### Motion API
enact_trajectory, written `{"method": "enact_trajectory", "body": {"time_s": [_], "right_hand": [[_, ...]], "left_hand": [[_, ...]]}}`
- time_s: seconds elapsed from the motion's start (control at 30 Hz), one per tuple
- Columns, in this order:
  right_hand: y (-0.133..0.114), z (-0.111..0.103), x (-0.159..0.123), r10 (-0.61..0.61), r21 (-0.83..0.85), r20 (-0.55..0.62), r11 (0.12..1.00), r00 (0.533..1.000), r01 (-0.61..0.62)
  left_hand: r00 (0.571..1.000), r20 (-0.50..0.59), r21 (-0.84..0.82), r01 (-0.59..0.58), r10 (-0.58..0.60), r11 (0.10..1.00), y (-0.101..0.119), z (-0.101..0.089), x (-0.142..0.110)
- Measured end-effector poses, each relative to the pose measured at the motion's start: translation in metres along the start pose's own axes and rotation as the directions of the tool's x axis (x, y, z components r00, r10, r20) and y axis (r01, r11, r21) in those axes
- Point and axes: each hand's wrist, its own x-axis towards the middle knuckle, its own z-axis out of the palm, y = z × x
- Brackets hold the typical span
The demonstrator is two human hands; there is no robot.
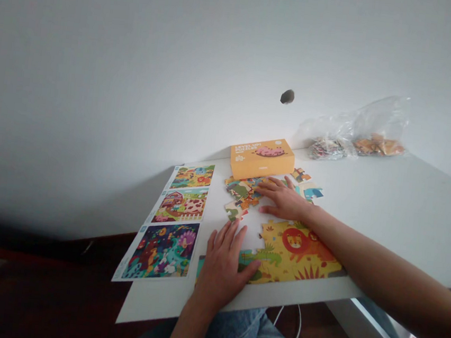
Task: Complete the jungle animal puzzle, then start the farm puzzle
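Note:
My left hand (226, 262) lies with its fingers spread over the lower left part of a partly joined jigsaw puzzle (281, 254), which shows lions and a crocodile on yellow. My right hand (282, 198) reaches past the puzzle's top edge, fingers apart, over a pile of loose puzzle pieces (241, 189). Some pieces are hidden beneath it. A green and white puzzle piece (234, 210) rests between the two hands, and a blue puzzle piece (311, 191) sits just right of my right hand. Neither hand appears to grip anything.
A picture sheet (177, 212) with three printed scenes overhangs the white table's (156, 303) left edge. Behind the pieces stands an orange puzzle box (262, 159). Clear plastic bags of pieces (379, 144) lean on the wall at the back right.

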Motion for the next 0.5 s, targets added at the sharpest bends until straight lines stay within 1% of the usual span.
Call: {"method": "enact_trajectory", "body": {"time_s": [0.1,0.13,0.17,0.27,0.3,0.37,0.43,0.5], "right_hand": [[-0.004,-0.002,0.002,0.097,-0.045,-0.094,0.994,0.991,-0.101],[-0.005,-0.003,0.002,0.096,-0.048,-0.103,0.994,0.99,-0.101],[-0.007,-0.002,0.002,0.068,-0.043,-0.09,0.996,0.994,-0.072],[-0.012,0.001,0.002,-0.08,0.007,0.022,0.997,0.997,0.08],[-0.013,0.002,0.002,-0.1,0.02,0.048,0.995,0.994,0.099],[-0.015,0.002,0.003,-0.071,0.025,0.042,0.997,0.997,0.07],[-0.014,-0.001,0.005,-0.001,0.01,-0.017,1.0,1.0,0.001],[-0.011,-0.004,0.006,0.074,-0.009,-0.086,0.997,0.994,-0.075]], "left_hand": [[1.0,-0.003,-0.001,-0.001,0.001,1.0,0.0,0.0,0.0],[1.0,-0.004,-0.001,-0.001,0.001,1.0,0.0,0.001,0.0],[1.0,-0.004,-0.002,-0.001,0.001,1.0,0.0,0.001,-0.001],[1.0,0.0,-0.004,0.002,-0.002,1.0,0.0,0.001,-0.001],[1.0,0.001,-0.005,0.004,-0.004,1.0,0.0,0.0,-0.001],[1.0,0.0,-0.007,0.006,-0.006,1.0,0.0,0.0,-0.001],[1.0,-0.003,-0.009,0.002,-0.002,1.0,0.0,0.0,-0.001],[1.0,-0.006,-0.01,-0.001,0.001,1.0,0.0,0.0,-0.001]]}}
